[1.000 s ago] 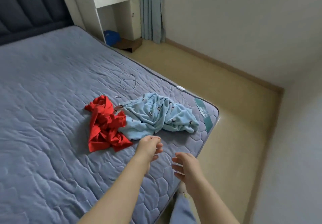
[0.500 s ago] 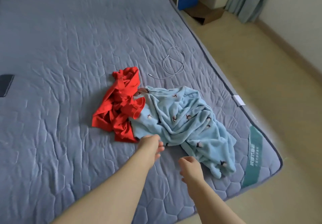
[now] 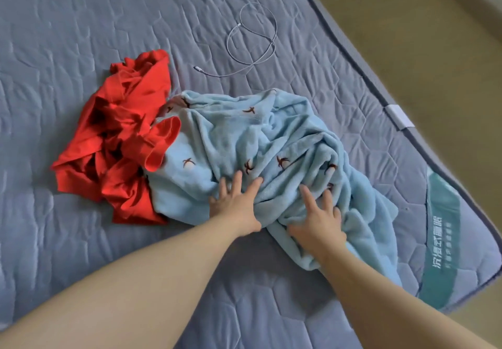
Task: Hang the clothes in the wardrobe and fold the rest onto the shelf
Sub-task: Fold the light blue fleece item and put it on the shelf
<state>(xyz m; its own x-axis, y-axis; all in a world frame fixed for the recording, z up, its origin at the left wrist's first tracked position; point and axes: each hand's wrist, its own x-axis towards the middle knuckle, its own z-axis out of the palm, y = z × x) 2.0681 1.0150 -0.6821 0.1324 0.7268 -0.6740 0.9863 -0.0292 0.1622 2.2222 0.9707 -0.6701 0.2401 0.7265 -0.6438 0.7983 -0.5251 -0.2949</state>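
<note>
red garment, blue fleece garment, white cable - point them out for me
red garment (image 3: 119, 131): head view, crumpled middle folds
blue fleece garment (image 3: 231, 137): head view, smoother upper area
white cable (image 3: 272, 45): head view, where its loops cross

Lt blue fleece garment (image 3: 244, 142) w/ small dark motifs, crumpled on mattress nr its corner; red garment (image 3: 119, 137) bunched just left, touching, one fold overlapping it.

The fleece garment (image 3: 271, 142) at centre is showing pale blue, dotted with small dark red-brown bird-like marks. The crumpled cloth (image 3: 119, 131) at centre left is showing bright red. The mattress (image 3: 81, 23) is showing grey-blue with stitched hexagons; its band (image 3: 442, 207) at lower right is carrying teal with white characters. The cable (image 3: 272, 44) at upper centre is looking white.
</note>
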